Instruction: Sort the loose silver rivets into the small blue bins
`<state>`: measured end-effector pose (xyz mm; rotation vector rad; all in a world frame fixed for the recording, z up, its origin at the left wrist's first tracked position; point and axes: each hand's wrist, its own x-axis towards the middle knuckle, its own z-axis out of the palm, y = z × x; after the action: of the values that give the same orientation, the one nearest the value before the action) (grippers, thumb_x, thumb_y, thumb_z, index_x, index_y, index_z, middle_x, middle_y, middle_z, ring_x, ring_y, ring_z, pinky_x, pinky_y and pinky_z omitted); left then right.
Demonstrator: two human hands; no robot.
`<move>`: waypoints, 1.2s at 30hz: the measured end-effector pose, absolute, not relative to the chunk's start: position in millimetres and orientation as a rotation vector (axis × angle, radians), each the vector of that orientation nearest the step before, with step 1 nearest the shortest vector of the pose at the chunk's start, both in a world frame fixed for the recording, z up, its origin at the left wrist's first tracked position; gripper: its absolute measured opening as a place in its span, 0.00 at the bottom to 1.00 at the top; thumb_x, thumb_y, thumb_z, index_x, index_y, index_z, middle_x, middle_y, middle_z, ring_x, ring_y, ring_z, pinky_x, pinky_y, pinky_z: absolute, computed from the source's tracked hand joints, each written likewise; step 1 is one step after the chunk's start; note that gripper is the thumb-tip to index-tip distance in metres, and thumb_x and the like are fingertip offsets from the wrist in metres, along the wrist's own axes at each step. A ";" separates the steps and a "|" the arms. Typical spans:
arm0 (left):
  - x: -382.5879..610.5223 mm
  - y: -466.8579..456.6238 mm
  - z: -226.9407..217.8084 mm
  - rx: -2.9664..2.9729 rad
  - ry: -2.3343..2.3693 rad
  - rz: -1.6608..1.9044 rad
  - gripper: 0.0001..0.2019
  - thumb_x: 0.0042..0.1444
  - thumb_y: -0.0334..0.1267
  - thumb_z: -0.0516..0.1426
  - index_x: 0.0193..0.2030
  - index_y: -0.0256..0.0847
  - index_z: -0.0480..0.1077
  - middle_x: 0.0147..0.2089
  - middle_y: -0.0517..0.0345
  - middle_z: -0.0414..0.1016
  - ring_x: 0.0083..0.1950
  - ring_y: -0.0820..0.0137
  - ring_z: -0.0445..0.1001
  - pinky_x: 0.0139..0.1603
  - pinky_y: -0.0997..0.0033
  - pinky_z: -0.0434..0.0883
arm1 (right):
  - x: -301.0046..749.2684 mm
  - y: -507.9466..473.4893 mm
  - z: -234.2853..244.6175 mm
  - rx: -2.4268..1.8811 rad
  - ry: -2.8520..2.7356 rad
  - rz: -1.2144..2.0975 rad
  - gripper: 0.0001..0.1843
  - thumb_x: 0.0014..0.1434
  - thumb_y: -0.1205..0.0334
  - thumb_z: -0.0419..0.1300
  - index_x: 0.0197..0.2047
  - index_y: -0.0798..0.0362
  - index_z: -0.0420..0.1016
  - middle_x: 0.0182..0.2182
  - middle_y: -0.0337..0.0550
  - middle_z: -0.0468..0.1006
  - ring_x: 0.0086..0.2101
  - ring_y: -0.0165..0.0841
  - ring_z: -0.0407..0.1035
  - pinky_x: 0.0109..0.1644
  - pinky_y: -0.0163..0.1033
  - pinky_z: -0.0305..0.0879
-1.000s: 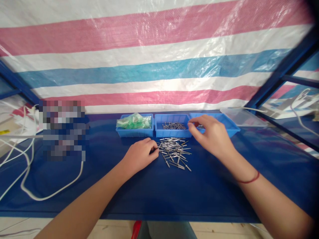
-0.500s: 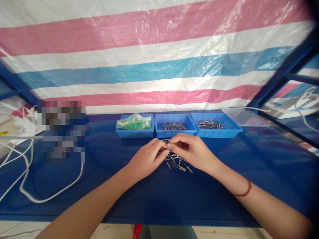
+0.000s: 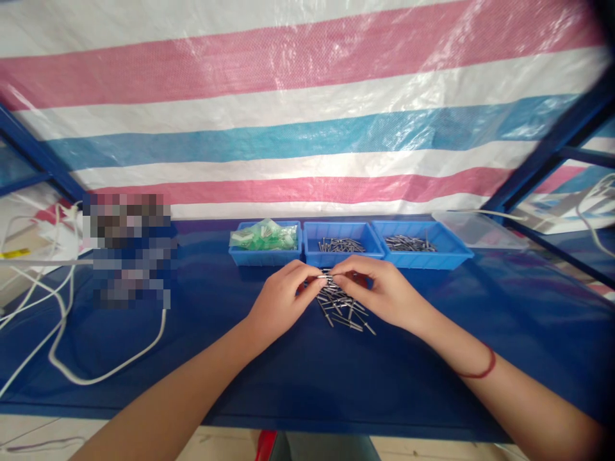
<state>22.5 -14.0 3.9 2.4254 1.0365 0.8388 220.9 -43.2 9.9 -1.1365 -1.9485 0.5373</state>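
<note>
My left hand [image 3: 281, 301] and my right hand [image 3: 379, 291] meet above a loose pile of small metal pins [image 3: 343, 307] on the blue table [image 3: 298, 371]. Both hands pinch with thumb and fingers, tips almost touching, around a small metal pin [image 3: 329, 276] held between them. A red string circles my right wrist. Behind the pile stand three blue trays: the left tray [image 3: 264, 256] holds green plastic bags, the middle tray [image 3: 336, 227] and the right tray [image 3: 444, 256] hold more metal pins.
A white cable [image 3: 96, 371] loops across the table's left part, beside a blurred patch. A clear plastic lid [image 3: 480, 230] lies right of the trays. A striped tarpaulin hangs behind, and blue frame bars slant at both sides.
My right hand came back from the right tray to the pile and met my left hand, which rose off the table. Since half a second ago both hands stay pinched together.
</note>
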 end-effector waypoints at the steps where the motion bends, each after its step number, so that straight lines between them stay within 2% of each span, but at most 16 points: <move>1: 22.5 -14.1 4.3 2.428 1.038 0.838 0.10 0.63 0.41 0.51 0.39 0.42 0.71 0.36 0.58 0.72 0.36 0.71 0.72 0.38 0.73 0.67 | 221.0 -43.3 10.2 -1.126 -1.986 0.501 0.09 0.61 0.61 0.55 0.39 0.51 0.76 0.31 0.42 0.77 0.27 0.31 0.68 0.31 0.37 0.64; 6: 23.1 -15.2 5.4 2.428 1.043 0.790 0.09 0.62 0.41 0.52 0.41 0.42 0.71 0.37 0.58 0.73 0.35 0.71 0.72 0.37 0.73 0.66 | 235.4 -37.5 13.2 -1.218 -2.029 0.224 0.11 0.62 0.62 0.51 0.35 0.52 0.74 0.32 0.44 0.77 0.32 0.34 0.70 0.38 0.38 0.64; 11: 22.0 -14.1 3.4 2.441 1.063 0.734 0.09 0.63 0.40 0.51 0.44 0.43 0.71 0.37 0.58 0.74 0.34 0.71 0.72 0.37 0.72 0.67 | 283.3 -23.5 15.3 -1.680 -1.755 -0.232 0.10 0.59 0.61 0.53 0.34 0.52 0.75 0.28 0.45 0.77 0.28 0.36 0.70 0.33 0.39 0.61; 14: 20.7 -11.8 1.5 2.504 1.063 0.680 0.10 0.63 0.39 0.50 0.43 0.42 0.72 0.38 0.56 0.74 0.38 0.69 0.72 0.39 0.71 0.67 | 311.7 -16.9 11.4 -1.891 -1.648 -0.437 0.11 0.57 0.61 0.53 0.33 0.54 0.76 0.28 0.50 0.78 0.28 0.40 0.70 0.33 0.41 0.59; 18: 18.8 -10.1 -0.7 2.615 1.049 0.594 0.13 0.63 0.42 0.50 0.46 0.43 0.73 0.42 0.54 0.73 0.44 0.65 0.71 0.47 0.66 0.65 | 325.1 -12.5 6.8 -1.978 -1.612 -0.547 0.14 0.57 0.58 0.54 0.38 0.57 0.77 0.29 0.53 0.78 0.31 0.45 0.69 0.35 0.45 0.59; 21: 17.4 -10.6 -1.6 2.673 1.038 0.475 0.17 0.60 0.52 0.52 0.49 0.49 0.73 0.46 0.55 0.72 0.47 0.62 0.70 0.46 0.62 0.64 | 313.6 -13.3 8.8 -1.835 -1.694 -0.553 0.13 0.58 0.59 0.53 0.37 0.56 0.76 0.30 0.51 0.78 0.31 0.42 0.70 0.39 0.46 0.61; 23: 16.8 -10.4 -2.0 2.700 1.012 0.415 0.18 0.58 0.56 0.52 0.49 0.52 0.73 0.48 0.56 0.71 0.48 0.62 0.70 0.46 0.62 0.64 | 299.3 -16.0 11.3 -1.703 -1.801 -0.518 0.12 0.59 0.60 0.53 0.34 0.55 0.76 0.29 0.47 0.78 0.31 0.40 0.70 0.42 0.45 0.61; 30: 16.6 -1.9 -2.0 2.732 0.864 0.389 0.11 0.64 0.41 0.51 0.44 0.44 0.74 0.46 0.58 0.75 0.46 0.68 0.72 0.46 0.69 0.64 | 251.9 -30.7 10.7 -1.366 -2.152 -0.145 0.11 0.62 0.61 0.53 0.33 0.52 0.75 0.31 0.44 0.78 0.32 0.36 0.68 0.41 0.43 0.62; 36: 18.8 -1.0 -1.1 2.702 0.913 0.370 0.10 0.65 0.38 0.50 0.44 0.42 0.72 0.42 0.57 0.75 0.45 0.68 0.73 0.45 0.70 0.66 | 229.6 -36.8 4.3 -1.183 -2.319 0.146 0.09 0.61 0.62 0.55 0.33 0.53 0.75 0.28 0.42 0.75 0.31 0.33 0.67 0.41 0.41 0.61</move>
<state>18.8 -1.0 -1.1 2.7018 0.9133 0.3703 229.6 -36.8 4.3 -1.1834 -2.3190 0.1461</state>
